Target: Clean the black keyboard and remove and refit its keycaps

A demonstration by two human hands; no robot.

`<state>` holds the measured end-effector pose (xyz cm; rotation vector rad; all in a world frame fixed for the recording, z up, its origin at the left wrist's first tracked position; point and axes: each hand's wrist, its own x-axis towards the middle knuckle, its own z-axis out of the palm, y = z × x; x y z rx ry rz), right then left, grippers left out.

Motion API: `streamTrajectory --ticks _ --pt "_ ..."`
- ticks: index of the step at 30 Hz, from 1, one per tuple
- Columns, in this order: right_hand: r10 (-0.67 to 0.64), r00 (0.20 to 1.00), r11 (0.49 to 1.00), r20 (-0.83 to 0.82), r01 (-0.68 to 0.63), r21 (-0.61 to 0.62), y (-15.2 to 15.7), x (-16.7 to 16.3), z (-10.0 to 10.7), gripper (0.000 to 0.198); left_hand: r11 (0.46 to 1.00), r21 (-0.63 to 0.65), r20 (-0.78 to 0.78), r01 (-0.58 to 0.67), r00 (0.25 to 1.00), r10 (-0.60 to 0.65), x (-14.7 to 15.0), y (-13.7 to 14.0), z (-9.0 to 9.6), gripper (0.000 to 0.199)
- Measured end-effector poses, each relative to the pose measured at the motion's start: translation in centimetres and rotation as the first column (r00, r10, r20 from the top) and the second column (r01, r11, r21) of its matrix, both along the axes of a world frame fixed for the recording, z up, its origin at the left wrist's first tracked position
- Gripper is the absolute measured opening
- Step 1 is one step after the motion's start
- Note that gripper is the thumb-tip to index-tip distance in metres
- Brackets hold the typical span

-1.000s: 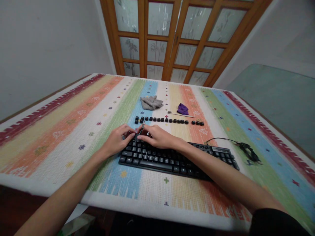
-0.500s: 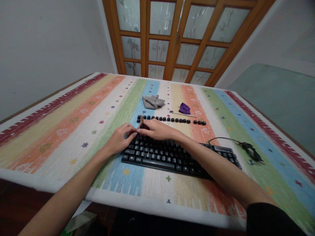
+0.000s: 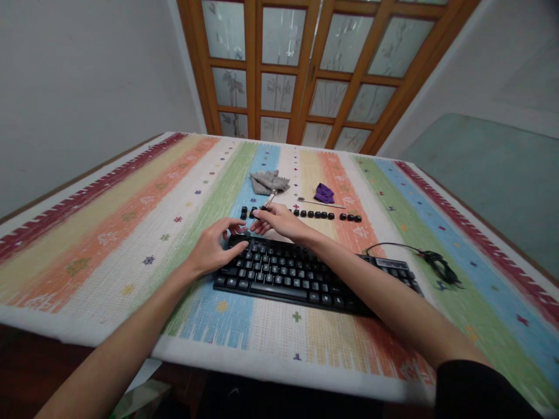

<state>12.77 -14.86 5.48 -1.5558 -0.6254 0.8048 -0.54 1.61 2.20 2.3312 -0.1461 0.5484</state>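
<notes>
A black keyboard (image 3: 279,292) lies on the striped tablecloth before me. At its upper left corner is my left hand (image 3: 213,247), thumb and fingers apart, the thumb resting by the top keys. A small dark piece (image 3: 247,234) shows near its fingertips; I cannot tell whether they touch it. My right hand (image 3: 279,223) is closed around a slim metal tool (image 3: 271,198), whose shiny end points up and away; its exact kind is unclear. Beyond the keyboard runs a row of loose black keycaps (image 3: 317,215), partly hidden by my right hand.
A grey cloth (image 3: 267,183) and a crumpled purple cloth (image 3: 324,193) lie farther back, with a thin rod-like brush (image 3: 323,203) beside them. The coiled black cable (image 3: 439,267) sits right of the keyboard. Wooden glazed doors (image 3: 283,70) stand behind the table.
My right hand has lifted off the keyboard's top left keys and moved slightly up and right, tilting the tool away. My left hand's fingers have spread apart.
</notes>
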Motion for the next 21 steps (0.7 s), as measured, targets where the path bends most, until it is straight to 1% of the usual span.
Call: streamTrajectory --ticks 4,8,10,14,17,21 --pt "-0.085 0.991 0.995 -0.099 0.090 0.041 -0.2 -0.5 0.8 0.024 0.994 -0.094 -0.022 -0.060 0.998 0.058 0.3 -0.9 0.5 0.033" --pt "-0.124 0.978 0.987 -0.169 0.139 0.084 -0.1 -1.0 1.0 0.026 0.968 -0.239 -0.010 -0.080 0.997 0.079 0.8 -1.3 0.9 0.032" --pt "-0.122 0.980 0.980 -0.157 0.144 0.138 -0.1 -1.0 0.9 0.025 0.937 -0.345 -0.014 -0.061 0.998 0.060 1.0 -1.4 1.0 0.035" --pt "-0.110 0.992 0.958 -0.068 0.124 0.258 -0.4 -0.7 0.2 0.021 0.840 -0.543 -0.055 0.000 0.998 -0.036 1.2 -1.7 1.2 0.041" --pt "-0.112 0.993 0.937 -0.022 0.113 0.330 -0.7 -0.5 -0.3 0.028 0.777 -0.629 -0.046 0.028 0.996 -0.073 1.4 -2.1 1.7 0.043" --pt "-0.145 0.989 0.909 0.036 0.119 0.398 -0.9 -0.6 -0.5 0.040 0.717 -0.697 -0.035 0.019 0.998 -0.060 1.8 -2.6 2.3 0.047"
